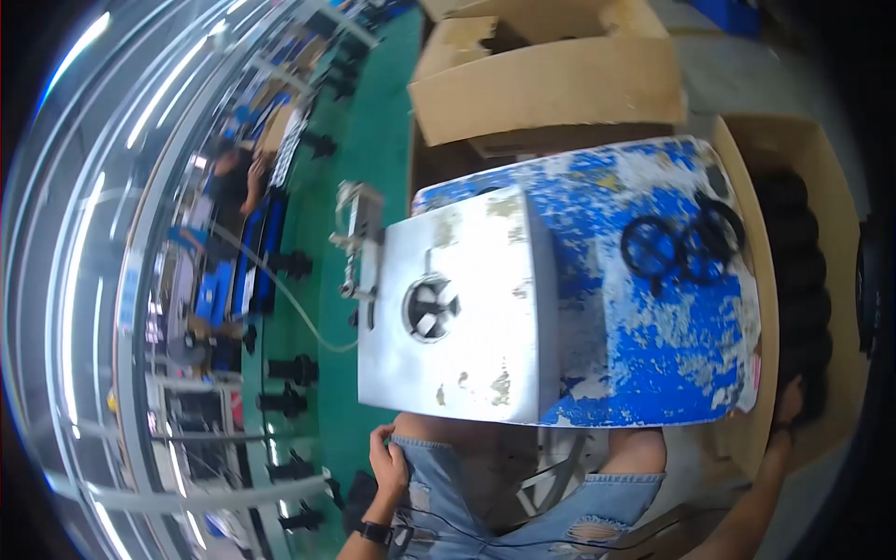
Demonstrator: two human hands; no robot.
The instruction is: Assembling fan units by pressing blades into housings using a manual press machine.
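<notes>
My left hand point(386, 462) rests against my knee by the hem of my denim shorts, its fingers loosely bent and no object visible in it. On the far right, my right hand point(791, 403) reaches into a cardboard box point(742, 271), beside a stack of round black parts point(793, 261); its fingers are mostly hidden. In front of me a metal box-shaped fixture point(467, 373) has a round opening with a bladed piece point(432, 308) inside. Two black ring-shaped parts with spokes point(651, 247) lie on the worn blue board point(644, 373), right of the fixture.
A pneumatic cylinder point(360, 219) is mounted at the fixture's left, with a pale hose point(294, 294) leading away. A large open carton point(551, 89) stands behind the board. Several black parts point(291, 371) line the green conveyor point(345, 383). Another person point(233, 187) works beyond it.
</notes>
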